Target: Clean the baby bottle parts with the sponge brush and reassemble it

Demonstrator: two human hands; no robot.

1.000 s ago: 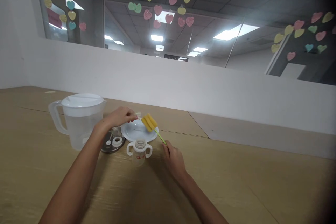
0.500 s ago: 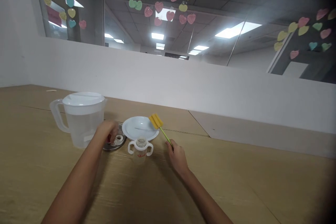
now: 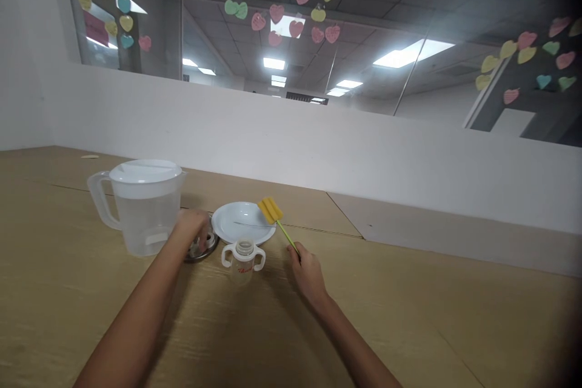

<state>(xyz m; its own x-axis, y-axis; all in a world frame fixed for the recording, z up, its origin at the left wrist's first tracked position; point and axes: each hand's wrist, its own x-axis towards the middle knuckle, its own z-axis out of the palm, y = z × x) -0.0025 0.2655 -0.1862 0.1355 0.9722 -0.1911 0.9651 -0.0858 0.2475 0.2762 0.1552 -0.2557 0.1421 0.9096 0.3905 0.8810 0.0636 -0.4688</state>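
Note:
My right hand (image 3: 308, 273) is closed round the thin green handle of a yellow sponge brush (image 3: 270, 210), its head raised over the right rim of a white bowl (image 3: 225, 234). My left hand (image 3: 193, 229) reaches down over a round metal tray (image 3: 211, 249), fingers bent and pressed together. What they grip is blurred and mostly hidden behind the hand. A small white ring-shaped part (image 3: 210, 238) shows on the tray beside the fingers. Between my hands a clear baby bottle (image 3: 242, 269) with two white handles stands upright, its mouth uncovered.
A large clear pitcher (image 3: 144, 221) with a white lid stands left of the tray, close to my left hand. Behind the wooden table (image 3: 409, 315) runs a white wall (image 3: 291, 139). A small flat pale piece (image 3: 90, 156) lies at the far left.
My left hand has shifted slightly right over the tray, covering more of the white part there. My right hand and the sponge brush have stayed nearly still.

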